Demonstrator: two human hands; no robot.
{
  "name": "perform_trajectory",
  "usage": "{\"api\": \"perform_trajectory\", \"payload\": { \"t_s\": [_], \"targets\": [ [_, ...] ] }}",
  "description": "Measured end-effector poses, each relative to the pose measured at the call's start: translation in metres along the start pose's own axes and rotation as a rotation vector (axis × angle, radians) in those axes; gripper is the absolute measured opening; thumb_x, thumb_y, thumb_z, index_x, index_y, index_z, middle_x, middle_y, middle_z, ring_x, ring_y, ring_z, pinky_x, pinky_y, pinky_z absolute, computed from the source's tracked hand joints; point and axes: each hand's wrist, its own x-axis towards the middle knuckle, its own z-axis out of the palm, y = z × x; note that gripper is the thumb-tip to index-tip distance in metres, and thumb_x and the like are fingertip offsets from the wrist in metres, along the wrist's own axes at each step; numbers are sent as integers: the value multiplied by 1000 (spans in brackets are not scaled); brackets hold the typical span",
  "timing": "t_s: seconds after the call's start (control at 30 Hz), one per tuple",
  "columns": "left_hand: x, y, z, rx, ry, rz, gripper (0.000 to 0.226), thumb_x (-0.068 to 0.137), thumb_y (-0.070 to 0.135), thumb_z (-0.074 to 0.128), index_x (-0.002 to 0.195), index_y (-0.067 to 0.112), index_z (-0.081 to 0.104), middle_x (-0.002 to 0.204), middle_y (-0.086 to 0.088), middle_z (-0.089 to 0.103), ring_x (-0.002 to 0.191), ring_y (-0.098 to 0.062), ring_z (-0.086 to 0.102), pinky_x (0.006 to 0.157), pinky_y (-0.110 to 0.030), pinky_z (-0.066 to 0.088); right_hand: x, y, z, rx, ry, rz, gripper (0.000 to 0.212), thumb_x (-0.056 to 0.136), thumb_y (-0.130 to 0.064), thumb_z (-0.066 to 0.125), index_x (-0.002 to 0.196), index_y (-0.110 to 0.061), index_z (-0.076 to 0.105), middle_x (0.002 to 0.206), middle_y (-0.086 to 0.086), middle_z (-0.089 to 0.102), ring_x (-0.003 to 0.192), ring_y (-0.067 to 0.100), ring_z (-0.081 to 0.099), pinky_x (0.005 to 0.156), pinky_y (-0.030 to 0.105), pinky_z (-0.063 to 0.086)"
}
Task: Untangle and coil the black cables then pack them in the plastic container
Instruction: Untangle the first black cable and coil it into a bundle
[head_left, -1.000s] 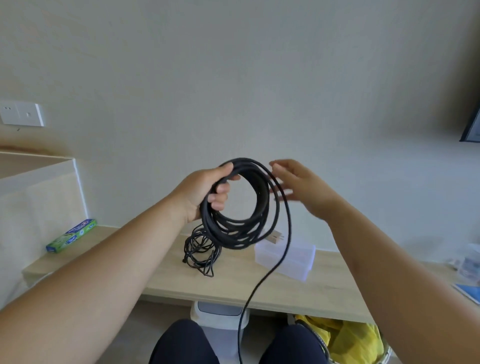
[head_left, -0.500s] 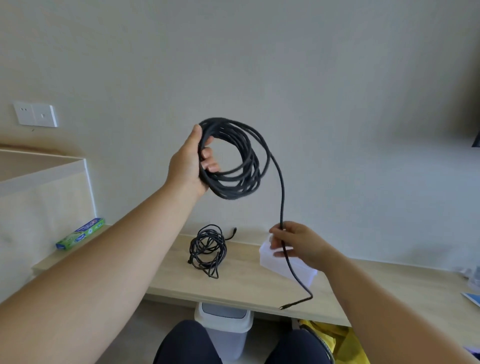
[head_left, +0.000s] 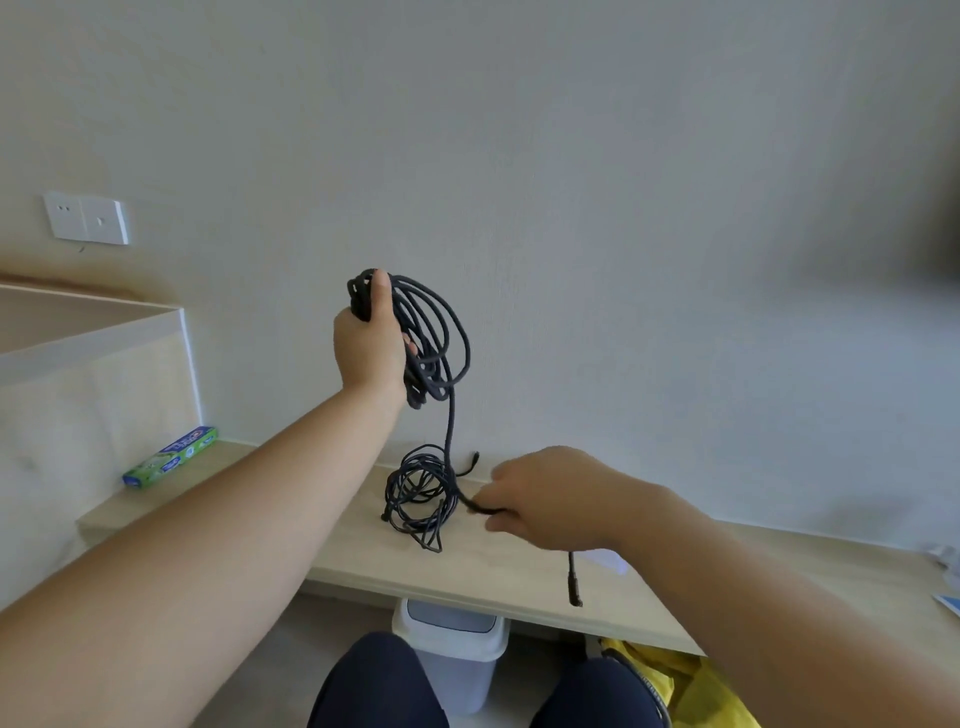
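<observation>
My left hand grips a coil of black cable, held up in front of the wall. The cable's free tail drops from the coil to my right hand, which pinches it low over the desk; the plug end hangs below that hand. A second black cable lies in a loose tangle on the wooden desk, just left of my right hand. The clear plastic container is almost wholly hidden behind my right hand and wrist.
A green and blue box lies at the desk's far left. A white bin stands under the desk, with a yellow bag to its right. A wall socket is at upper left.
My left hand has turned the coil edge-on and lowered it a little. My right hand has slid along the tail toward its end, so the plug now hangs just under it.
</observation>
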Motion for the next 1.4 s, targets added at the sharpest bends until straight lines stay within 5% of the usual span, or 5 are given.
{"api": "perform_trajectory", "payload": {
  "t_s": [0.3,0.5,0.77,1.23,1.4],
  "targets": [
    [-66,-3,1,165,-655,-58,30,73,43,59,65,15,52,52,-3,48,45,-18,43,55,-32,37,3,25,-63,254,695,66,40,78,-49,69,96,-13,68,79,1,68,69,20,60,62,31,47],
    [-82,1,5,-211,-912,-596,34,95,41,47,77,13,50,50,1,38,34,-10,27,36,-18,26,-9,52,-53,410,777,266,36,68,-47,77,77,-17,60,68,-4,60,57,10,48,57,28,42],
    [-83,1,1,-24,-1216,-494,64,66,55,76,101,5,58,55,4,31,40,-5,26,41,-17,23,-22,74,-39,725,578,447,32,66,-49,77,77,-24,62,83,-10,63,73,5,56,73,24,46],
    [-76,8,-11,-142,-1029,-436,28,79,29,54,93,5,59,49,6,33,39,-6,28,38,-17,31,-45,68,17,1721,477,291,36,100,-25,33,97,-1,60,65,-4,65,58,8,60,55,17,48],
    [-79,-1,-9,-158,-961,-423,20,86,21,53,96,4,56,49,5,35,43,-8,37,46,-20,41,-38,63,27,1773,528,467,37,104,-30,32,113,-11,61,98,7,72,96,24,68,87,43,53]
  ]
}}
